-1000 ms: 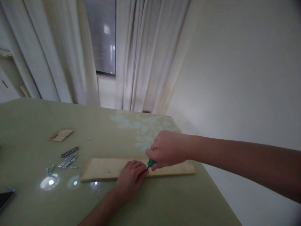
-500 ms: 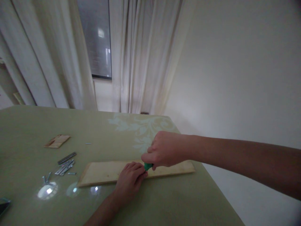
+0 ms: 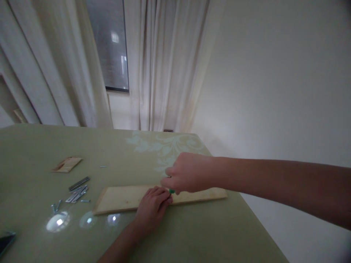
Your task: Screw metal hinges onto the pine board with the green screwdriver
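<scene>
A long pale wooden board (image 3: 120, 200) lies flat on the table. My right hand (image 3: 189, 173) is closed around a screwdriver with a green handle (image 3: 172, 191), most of it hidden in the fist. Its thin shaft points down at the board, beside the fingertips of my left hand (image 3: 153, 206). That left hand rests on the board's middle, fingers bent and pressed together around the spot where the shaft ends. Whatever those fingertips hold is hidden.
Left of the board lie metal strips (image 3: 76, 194), a dark metal bar (image 3: 79, 183) and a few screws (image 3: 56, 206). Farther back are a small wood piece (image 3: 67, 164) and a lone screw (image 3: 103, 167). A dark object (image 3: 6, 243) sits at the left edge.
My right hand has turned slightly over the handle, so less green shows now. The left hand stays on the board. The whole view has shifted a little.
</scene>
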A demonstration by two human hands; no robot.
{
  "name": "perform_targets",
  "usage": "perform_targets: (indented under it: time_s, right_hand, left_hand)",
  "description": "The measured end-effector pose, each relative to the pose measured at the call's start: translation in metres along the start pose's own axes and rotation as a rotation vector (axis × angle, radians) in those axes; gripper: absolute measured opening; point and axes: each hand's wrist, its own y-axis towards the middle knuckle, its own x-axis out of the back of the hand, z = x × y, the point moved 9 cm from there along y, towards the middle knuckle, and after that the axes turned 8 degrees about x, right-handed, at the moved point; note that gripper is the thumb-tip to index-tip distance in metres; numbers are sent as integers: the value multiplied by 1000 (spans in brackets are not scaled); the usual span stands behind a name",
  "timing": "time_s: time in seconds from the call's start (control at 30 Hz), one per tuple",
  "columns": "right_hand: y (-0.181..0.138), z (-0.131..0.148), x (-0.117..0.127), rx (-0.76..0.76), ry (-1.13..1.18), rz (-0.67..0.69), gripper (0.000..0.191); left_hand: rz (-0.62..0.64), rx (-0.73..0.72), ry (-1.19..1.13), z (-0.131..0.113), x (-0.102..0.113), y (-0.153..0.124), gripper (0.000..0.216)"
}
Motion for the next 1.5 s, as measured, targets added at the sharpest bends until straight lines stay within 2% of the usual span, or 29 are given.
perform_targets:
  time_s: [0.1,0.17,0.23,0.37,0.43,0.53,0.6,0.67,0.77,0.93,1.0,1.13,1.2,1.27,1.43,1.5]
  right_hand:
    - [0,-20,-13,-261,117,67,41]
    - [-2,-25,-19,-337,158,88,49]
    - [-4,-21,-19,-284,165,73,45]
    - [-8,4,-4,56,-33,-70,24]
    - [-10,10,-2,127,-127,-107,25]
    - [-5,-3,-11,-31,-68,-68,23]
    - [-1,-15,-16,-191,10,-50,38]
    - [1,-21,-17,-278,64,-51,48]
    - [2,-24,-12,-274,111,-75,39]
    - [-2,-20,-6,-79,93,-113,28]
    - [-2,-24,-10,-142,90,-122,28]
    - [-3,-26,-17,-371,111,-135,56]
    - [-5,-22,-17,-409,143,-140,54]
    - [-7,-16,-12,-365,197,-185,47]
    - [-14,-1,-9,-17,499,-368,28]
    - [-14,-6,-17,-5,603,-444,23]
  left_hand:
    - [30,-4,-9,-1,-1,0,16]
    - [36,7,0,-1,-2,1,15]
    - [31,18,18,0,-2,2,16]
    - [9,31,43,-1,-1,3,17]
    - [6,40,43,-1,0,3,19]
    - [33,36,20,-2,1,2,18]
    - [39,30,11,-2,0,1,18]
    - [31,35,18,0,0,1,18]
    - [34,46,23,1,-2,3,22]
    - [69,51,6,-1,-1,4,25]
    - [71,59,8,-1,0,4,21]
    - [56,59,11,0,1,3,15]
    - [49,47,19,0,0,2,20]
    - [30,42,23,0,1,2,25]
    - [11,31,27,1,1,2,27]
    - [7,27,18,1,2,1,28]
